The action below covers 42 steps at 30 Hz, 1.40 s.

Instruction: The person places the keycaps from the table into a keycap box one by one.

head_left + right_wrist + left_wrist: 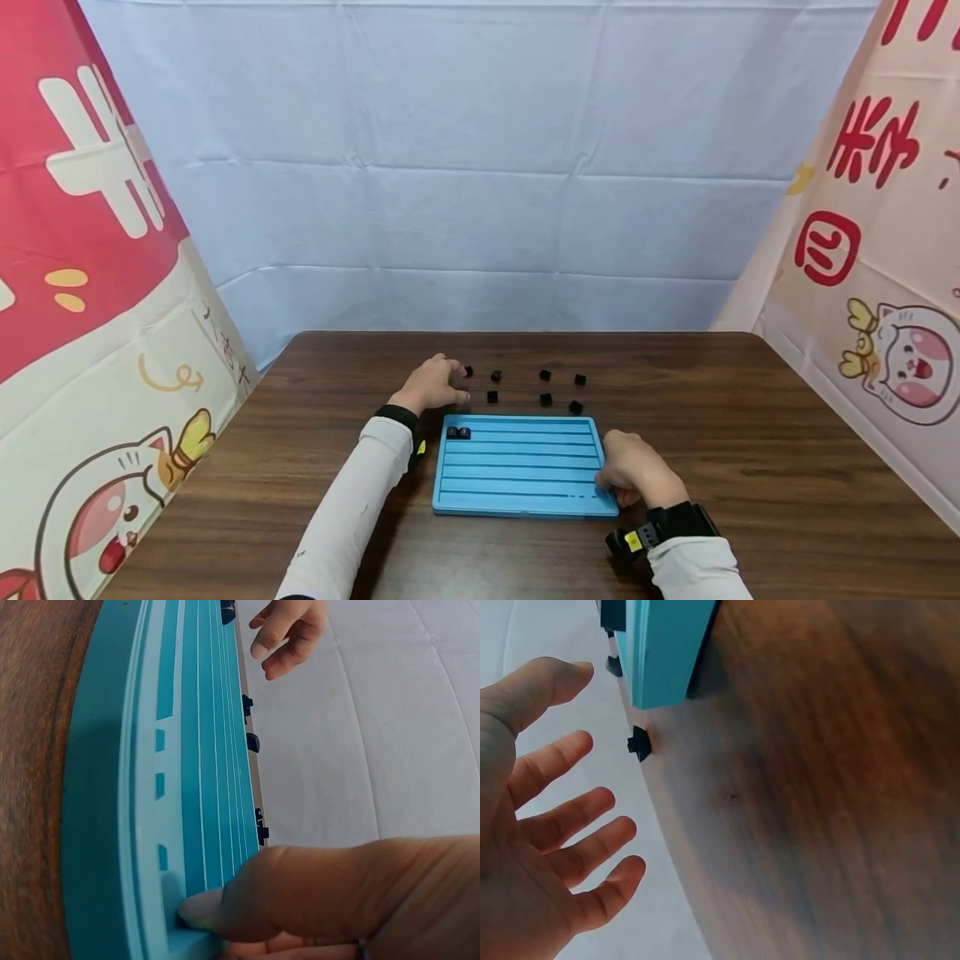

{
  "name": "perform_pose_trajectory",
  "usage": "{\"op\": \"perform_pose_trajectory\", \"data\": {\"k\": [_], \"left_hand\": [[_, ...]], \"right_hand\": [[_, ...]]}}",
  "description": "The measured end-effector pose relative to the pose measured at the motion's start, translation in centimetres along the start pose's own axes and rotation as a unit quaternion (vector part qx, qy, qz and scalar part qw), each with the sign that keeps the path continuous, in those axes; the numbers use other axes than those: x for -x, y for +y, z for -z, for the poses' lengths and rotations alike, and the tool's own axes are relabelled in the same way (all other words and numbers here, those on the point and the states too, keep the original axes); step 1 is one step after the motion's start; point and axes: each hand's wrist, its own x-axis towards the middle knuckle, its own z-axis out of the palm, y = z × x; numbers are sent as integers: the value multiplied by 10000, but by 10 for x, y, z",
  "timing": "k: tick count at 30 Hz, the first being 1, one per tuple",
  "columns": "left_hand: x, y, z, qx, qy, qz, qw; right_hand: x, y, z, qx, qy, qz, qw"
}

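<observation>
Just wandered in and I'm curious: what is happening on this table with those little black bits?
A person sits at a dark wooden table with a flat blue grooved plastic tray in front of them. The right hand holds the tray's near right corner. The left hand, fingers spread in the wrist view, hovers over small black cubes scattered beyond the tray. Two black cubes already sit in the tray's top groove, at its left end.

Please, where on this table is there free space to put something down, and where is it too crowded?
The brown table is bare right of the blue tray, between the right hand and the printed cloth. It is also bare behind the loose black cubes. Inside the tray, rows below the two cubes are empty. It is crowded between tray and left hand.
</observation>
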Motion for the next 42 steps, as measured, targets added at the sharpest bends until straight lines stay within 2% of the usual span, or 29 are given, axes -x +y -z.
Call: {"op": "perform_pose_trajectory", "data": {"k": [13,19,26,34,42], "left_hand": [[-17,0,-2,-558,-147,156,9982],[-25,3,-2,-502,-226,247,9982],[-27,2,-3,-492,-391,352,9974],[-30,2,-12,-726,-516,43,9960],[-29,8,-9,-721,-682,63,9950]], "right_hand": [[1,1,1,77,21,6,10000],[1,2,3,129,57,-55,9999],[-2,0,0,110,52,-18,9999],[0,1,0,77,43,-20,10000],[0,-1,1,149,-1,7,9999]]}}
